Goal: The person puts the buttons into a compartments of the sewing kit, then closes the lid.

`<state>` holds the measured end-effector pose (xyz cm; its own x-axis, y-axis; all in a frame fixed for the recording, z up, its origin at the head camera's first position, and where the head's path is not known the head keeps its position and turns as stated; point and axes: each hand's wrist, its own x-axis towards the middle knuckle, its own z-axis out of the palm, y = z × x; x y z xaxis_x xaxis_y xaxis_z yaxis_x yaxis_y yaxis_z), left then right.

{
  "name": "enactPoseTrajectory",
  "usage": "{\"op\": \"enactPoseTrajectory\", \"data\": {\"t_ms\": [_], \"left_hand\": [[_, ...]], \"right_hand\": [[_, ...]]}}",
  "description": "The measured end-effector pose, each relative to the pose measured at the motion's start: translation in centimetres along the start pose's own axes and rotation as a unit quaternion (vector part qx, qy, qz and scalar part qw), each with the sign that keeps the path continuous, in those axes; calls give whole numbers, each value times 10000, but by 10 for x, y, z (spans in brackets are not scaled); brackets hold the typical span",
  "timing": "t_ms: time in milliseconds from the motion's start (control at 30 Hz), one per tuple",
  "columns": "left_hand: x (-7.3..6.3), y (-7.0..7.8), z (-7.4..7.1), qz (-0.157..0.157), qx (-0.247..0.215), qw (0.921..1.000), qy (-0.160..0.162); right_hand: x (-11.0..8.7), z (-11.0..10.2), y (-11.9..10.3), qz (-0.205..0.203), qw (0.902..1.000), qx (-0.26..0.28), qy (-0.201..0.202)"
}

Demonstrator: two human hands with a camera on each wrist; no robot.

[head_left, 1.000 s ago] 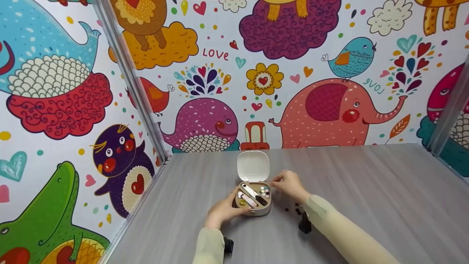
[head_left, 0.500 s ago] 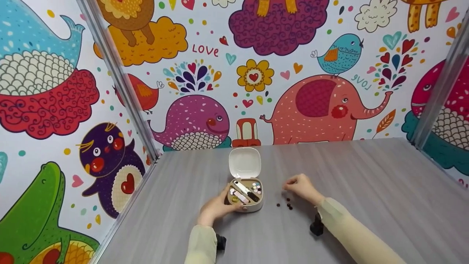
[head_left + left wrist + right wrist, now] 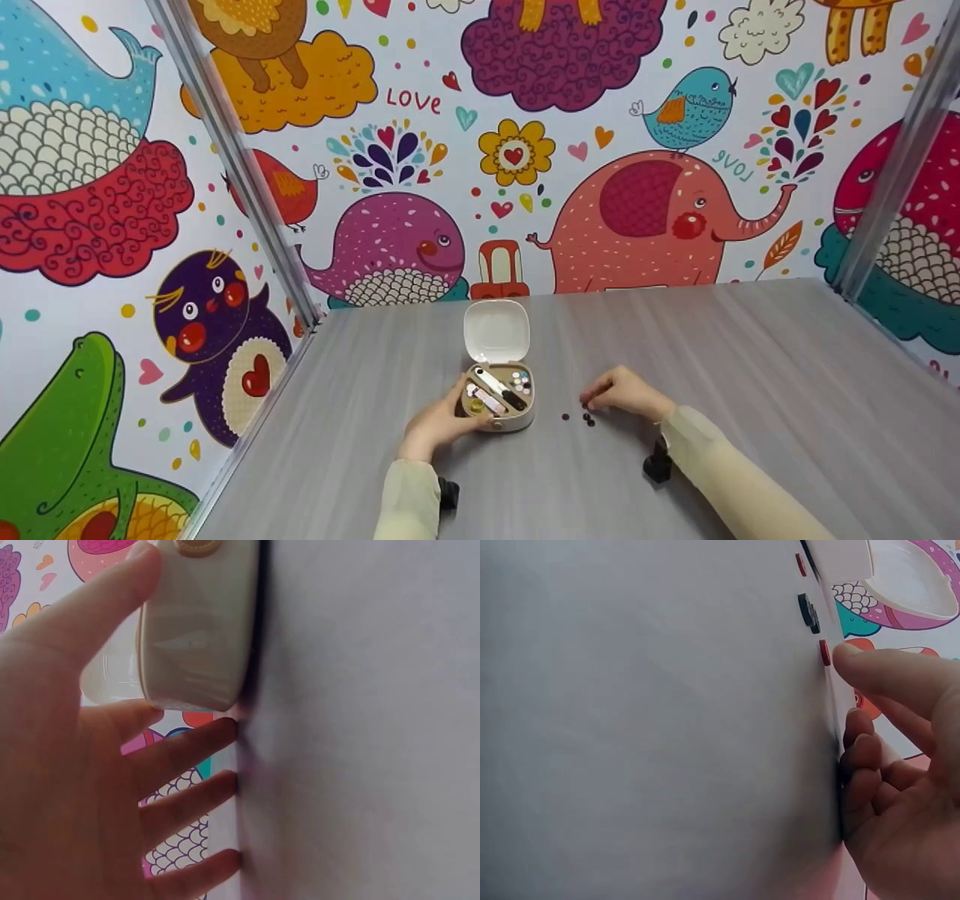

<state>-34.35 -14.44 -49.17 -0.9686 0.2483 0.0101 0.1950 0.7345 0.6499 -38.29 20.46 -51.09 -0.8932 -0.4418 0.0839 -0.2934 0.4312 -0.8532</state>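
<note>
In the head view my left hand (image 3: 442, 425) holds a small white box (image 3: 515, 424) with rounded corners, its lid (image 3: 496, 331) standing up at the back. The left wrist view has the thumb on the box's front and the index finger at its side; the other fingers reach down to the table. My right hand (image 3: 624, 393) is low over the table, right of the box. Its thumb tip is right at the edge of a dark red button (image 3: 825, 652) lying flat. Close by lie a black pair of overlapping buttons (image 3: 808, 613) and another red button (image 3: 801, 565).
The box's tan insert has compartments: a white and black stick-like tool (image 3: 501, 388) in the middle, pale coloured buttons (image 3: 521, 381) on the right, a pink strip (image 3: 491, 403) and a gold item (image 3: 477, 406) on the left. Cartoon-printed walls (image 3: 405, 247) with metal posts border the grey table (image 3: 690, 330).
My right hand has moved from beside the box's right edge rightward and down to the loose buttons. My left hand has kept its hold on the box. The head view has shifted slightly.
</note>
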Motion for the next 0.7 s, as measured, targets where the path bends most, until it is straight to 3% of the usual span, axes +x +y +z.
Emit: {"op": "enactPoseTrajectory", "data": {"t_ms": [700], "left_hand": [[-2,2,0,-72,-29,10000,18]], "right_hand": [[3,4,1,147,9995,-268,18]]}}
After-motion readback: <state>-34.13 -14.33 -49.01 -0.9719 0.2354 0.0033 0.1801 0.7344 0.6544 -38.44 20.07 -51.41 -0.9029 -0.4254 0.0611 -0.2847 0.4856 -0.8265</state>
